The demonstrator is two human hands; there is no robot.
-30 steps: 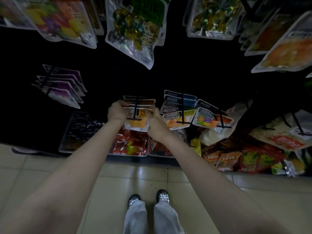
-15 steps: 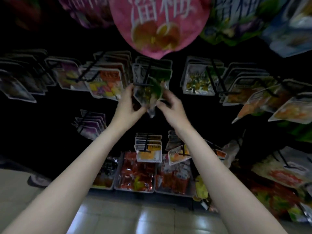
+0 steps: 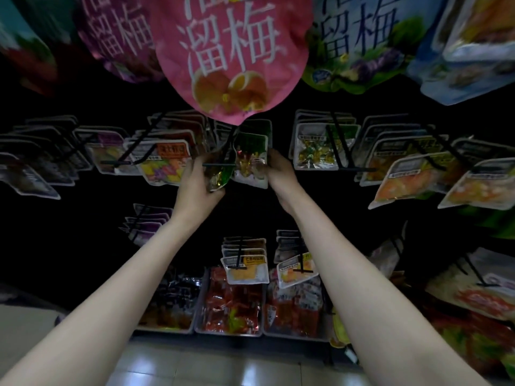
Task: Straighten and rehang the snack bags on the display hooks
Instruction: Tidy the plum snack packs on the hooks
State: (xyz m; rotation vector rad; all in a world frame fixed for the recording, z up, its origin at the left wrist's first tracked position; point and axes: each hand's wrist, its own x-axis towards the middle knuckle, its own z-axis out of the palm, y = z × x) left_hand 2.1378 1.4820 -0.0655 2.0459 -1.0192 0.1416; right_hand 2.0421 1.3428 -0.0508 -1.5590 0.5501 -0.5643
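Far-left hooks: we see rows of dark snack bags hanging in fanned stacks; they look orderly, though the dim light hides detail.
Orange-label bags: the stack just left of our hands hangs on its hook, its front bag a little askew, so we judge it may need attention.
Left hand: our left hand grips the lower edge of a twisted green bag, fingers curled round it.
Display hook: the black hook juts out between our hands, its crossbar in front of the green bag.
Right hand: our right hand pinches the side of the clear-fronted bag beside the green one, holding it flat.
Right-hand hooks: the yellow-candy bags and the orange-filled bags hang in place, the outer ones tilted.
Lower row: two short stacks hang above trays of red packets; they look tidy.
Progress: we judge the task mid-way, with the green bag not yet straight on this hook and the tilted bags to the right left to do.
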